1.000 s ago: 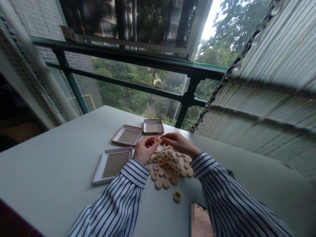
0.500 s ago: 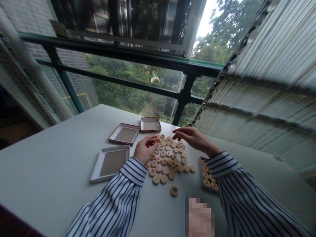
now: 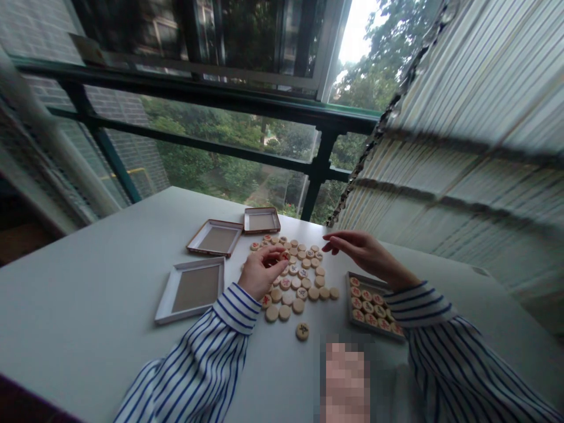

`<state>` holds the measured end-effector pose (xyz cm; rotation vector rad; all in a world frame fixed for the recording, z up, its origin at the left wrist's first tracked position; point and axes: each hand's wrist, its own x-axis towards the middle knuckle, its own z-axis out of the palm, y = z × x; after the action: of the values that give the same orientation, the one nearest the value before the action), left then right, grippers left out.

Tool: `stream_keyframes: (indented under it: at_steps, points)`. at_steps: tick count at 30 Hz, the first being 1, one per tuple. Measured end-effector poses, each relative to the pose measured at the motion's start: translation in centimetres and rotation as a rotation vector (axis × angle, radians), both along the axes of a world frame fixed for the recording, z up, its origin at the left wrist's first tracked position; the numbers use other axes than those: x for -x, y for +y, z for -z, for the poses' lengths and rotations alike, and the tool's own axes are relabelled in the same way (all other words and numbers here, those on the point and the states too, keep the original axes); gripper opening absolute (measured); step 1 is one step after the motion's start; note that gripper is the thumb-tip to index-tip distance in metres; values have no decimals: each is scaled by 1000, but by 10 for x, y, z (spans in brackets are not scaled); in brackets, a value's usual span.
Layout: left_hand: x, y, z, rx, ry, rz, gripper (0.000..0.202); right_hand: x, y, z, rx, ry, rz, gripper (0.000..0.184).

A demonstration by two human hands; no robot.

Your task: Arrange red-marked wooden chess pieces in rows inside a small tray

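My left hand (image 3: 259, 275) pinches a round wooden Chinese chess piece (image 3: 285, 256) with a red character, just above the spread of loose pieces. Beneath and around it lie several wooden pieces (image 3: 298, 306), some blank side up, others showing red or black characters. To the right, my right hand (image 3: 370, 257) hovers past the far right of the spread, fingers stretched out and no piece visible in them. Below that wrist, a shallow box (image 3: 373, 284) holds rows of pieces with characters up; my sleeve covers its right part.
Three shallow open trays stand left of and behind the pieces: a white one (image 3: 166, 305), a brown-edged one (image 3: 190, 242) and a smaller one (image 3: 262, 230). One black-marked piece (image 3: 302, 331) lies apart nearer me. A window railing (image 3: 211, 144) borders the white table (image 3: 88, 294).
My right hand has shifted right, away from the loose pieces, uncovering more of the filled box. My left hand, with its piece, has moved slightly right over the spread. The camera view has turned a little.
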<state>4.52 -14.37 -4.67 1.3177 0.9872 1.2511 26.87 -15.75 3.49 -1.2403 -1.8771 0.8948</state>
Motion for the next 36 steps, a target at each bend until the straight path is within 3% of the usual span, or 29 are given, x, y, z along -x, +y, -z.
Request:
stream_keyframes:
  at_steps: [17, 27, 36]
  points:
    - [-20, -18, -2, 14, 48, 96, 32, -18, -38, 10, 60, -12, 0, 36]
    - [-50, -34, -13, 31, 45, 148, 28, -33, -51, 13, 74, -3, 3, 36]
    - [-88, -33, -10, 56, -67, 230, 28, -51, -54, 23, 75, 6, 7, 39]
